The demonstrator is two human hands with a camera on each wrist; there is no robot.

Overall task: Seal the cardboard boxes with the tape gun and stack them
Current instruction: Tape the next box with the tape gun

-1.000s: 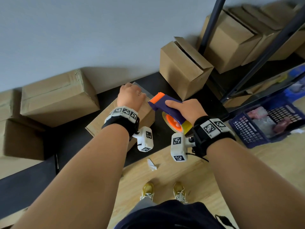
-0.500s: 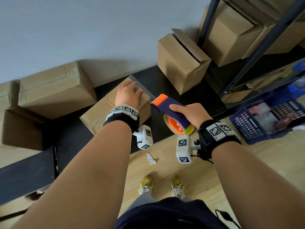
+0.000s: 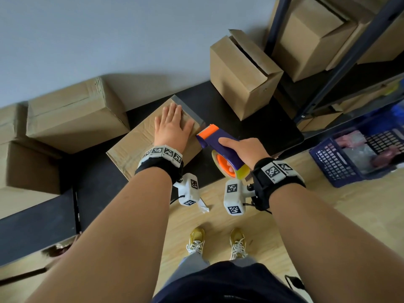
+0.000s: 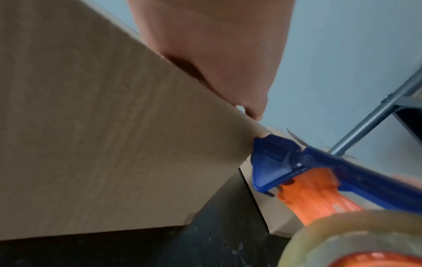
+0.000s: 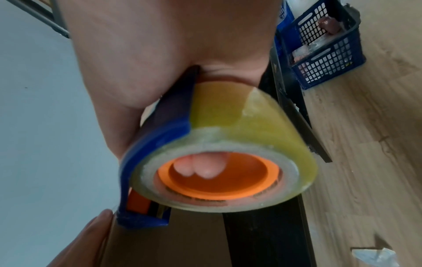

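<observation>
A closed cardboard box [image 3: 135, 147] lies tilted on the black platform [image 3: 251, 125]. My left hand [image 3: 171, 125] rests flat on its top with straight fingers, thumb near the right edge [image 4: 253, 112]. A strip of clear tape [image 3: 188, 110] runs along the box's far right edge. My right hand [image 3: 247, 149] grips the blue and orange tape gun [image 3: 220, 145], its orange nose at the box's right corner [image 4: 271, 164]. In the right wrist view two fingertips [image 5: 200, 168] show inside the orange core of the tape roll [image 5: 228, 142].
An open box [image 3: 242, 73] stands behind on the platform. Taped boxes [image 3: 74, 114] are piled at the left. A dark metal rack [image 3: 349, 57] with more boxes is at the right, and a blue basket [image 3: 354, 154] sits on the wooden floor. A paper scrap [image 3: 203, 206] lies near my feet.
My left hand has uncurled and now lies flat on the box top. The tape gun's nose has come away to the box's right corner, leaving the tape strip laid along the edge.
</observation>
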